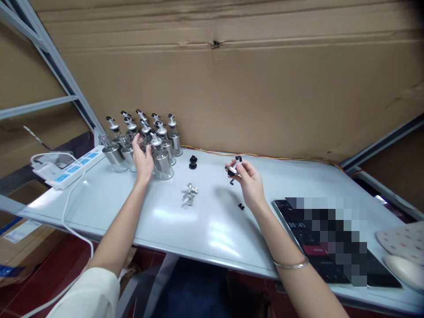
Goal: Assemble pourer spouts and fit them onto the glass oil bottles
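Observation:
At the left, my left hand [144,163] reaches in among the glass oil bottles, its thumb and fingers around the neck of one that is mostly hidden. Beside it stands a bottle with a steel sleeve and a pourer top [162,163]. My right hand [250,183] is raised over the middle of the table, pinching a silver pourer spout [233,169] with a black stopper and black flap. On the table between my hands lie metal pourer spouts [189,194] and black rubber stoppers [193,162]. Small black caps [241,206] rest below my right hand.
A white power strip [79,168] with a cable runs along the left edge. At the right lie a tablet [298,238] showing a timer, a pale mouse [406,269] and a dotted pad [402,240]. Cardboard [232,101] walls the back, with thin wires along its base.

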Demonstrator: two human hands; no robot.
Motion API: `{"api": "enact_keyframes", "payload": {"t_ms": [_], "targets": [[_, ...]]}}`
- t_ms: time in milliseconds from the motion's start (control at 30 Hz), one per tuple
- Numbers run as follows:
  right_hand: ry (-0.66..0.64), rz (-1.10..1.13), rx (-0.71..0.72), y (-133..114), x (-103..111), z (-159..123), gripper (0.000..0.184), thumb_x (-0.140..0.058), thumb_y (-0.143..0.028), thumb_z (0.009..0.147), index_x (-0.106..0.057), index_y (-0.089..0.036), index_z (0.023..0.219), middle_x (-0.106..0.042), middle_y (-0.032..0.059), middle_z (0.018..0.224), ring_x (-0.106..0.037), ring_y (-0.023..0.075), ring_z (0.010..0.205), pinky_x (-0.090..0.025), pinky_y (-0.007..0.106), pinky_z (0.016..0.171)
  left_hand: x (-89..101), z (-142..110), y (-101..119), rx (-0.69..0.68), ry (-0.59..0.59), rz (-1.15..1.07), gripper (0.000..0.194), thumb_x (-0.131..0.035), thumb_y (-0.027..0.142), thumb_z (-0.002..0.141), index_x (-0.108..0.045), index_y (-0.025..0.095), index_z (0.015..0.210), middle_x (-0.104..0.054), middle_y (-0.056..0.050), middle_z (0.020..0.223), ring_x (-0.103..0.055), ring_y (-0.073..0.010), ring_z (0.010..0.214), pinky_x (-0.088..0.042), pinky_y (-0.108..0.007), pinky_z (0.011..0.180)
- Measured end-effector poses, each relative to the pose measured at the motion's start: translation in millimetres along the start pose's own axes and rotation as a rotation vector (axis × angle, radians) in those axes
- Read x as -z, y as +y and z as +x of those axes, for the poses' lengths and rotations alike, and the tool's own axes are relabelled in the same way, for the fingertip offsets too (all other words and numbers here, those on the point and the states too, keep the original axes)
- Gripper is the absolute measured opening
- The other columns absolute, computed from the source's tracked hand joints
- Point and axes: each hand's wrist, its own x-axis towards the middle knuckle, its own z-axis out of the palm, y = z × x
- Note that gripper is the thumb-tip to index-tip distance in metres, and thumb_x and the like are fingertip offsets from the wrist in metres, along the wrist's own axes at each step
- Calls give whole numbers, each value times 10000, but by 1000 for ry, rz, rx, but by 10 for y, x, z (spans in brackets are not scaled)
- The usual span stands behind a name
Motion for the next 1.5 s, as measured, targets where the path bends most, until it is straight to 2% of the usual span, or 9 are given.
{"api": "enact_keyframes", "payload": {"t_ms": [167,367,467,567,700,800,1000,1300,1500], "targets": [[102,-13,73,10,-11,18,330,-637,-502,736,-607,-207,878,-648,24,869,-590,142,763,-475,254,617,35,-34,122,-4,160,88,393,-531,99,824,-500,131,1214,-583,-91,1102,-550,-177,993,-407,-351,957],[254,-68,170,-48,7,12,277,-572,-463,798,-614,-189,789,-577,-6,731,-520,118,662,-433,242,603,300,-269,782,-218,361,48,381,-503,255,894,-461,211,1270,-538,-72,1160,-537,-226,1081,-368,-464,1029],[229,-118,160,-52,29,8,303,-548,-459,822,-661,-178,814,-614,18,772,-540,131,709,-428,259,657,431,-580,1187,-248,167,-102,413,-479,294,919,-402,401,1311,-521,-13,1186,-531,-234,1138,-407,-448,1016],[216,-125,157,-43,36,6,326,-555,-491,807,-669,-185,814,-631,22,774,-554,148,725,-432,275,675,434,-953,1478,-180,-50,-327,495,-554,268,877,-391,361,1335,-552,-23,1126,-575,-227,1071,-503,-408,903],[205,-109,157,-69,19,-1,324,-575,-503,785,-666,-192,781,-634,23,751,-556,152,717,-446,286,685,271,-1353,1578,42,-510,-480,487,-518,288,901,-344,299,1356,-591,-57,1117,-610,-199,1013,-497,-378,912],[139,16,74,-148,8,-13,298,-620,-488,757,-678,-196,776,-645,30,774,-559,148,722,-463,285,682,158,-1492,1544,57,-677,-461,460,-522,296,899,-383,250,1335,-600,-77,1121,-585,-207,1048,-439,-386,967],[-219,358,-107,-368,2,-110,324,-699,-563,671,-674,-264,791,-669,13,873,-595,166,815,-508,326,765,120,-1446,1594,167,-831,-564,463,-583,286,859,-410,218,1284,-588,-93,1146,-568,-208,1058,-422,-366,956],[-418,240,-62,-497,-40,-280,413,-685,-661,630,-689,-267,754,-668,40,849,-605,215,822,-519,349,722,102,-1264,1756,329,-948,-737,310,-631,280,808,-496,194,1074,-584,-88,1181,-572,-212,1067,-432,-329,918],[-473,156,-50,-473,-39,-272,359,-665,-607,694,-654,-249,706,-648,51,833,-578,256,978,-508,370,778,109,-1231,1767,231,-1000,-715,419,-566,334,854,-496,205,1246,-542,-75,1286,-527,-220,1132,-405,-309,953]]}}
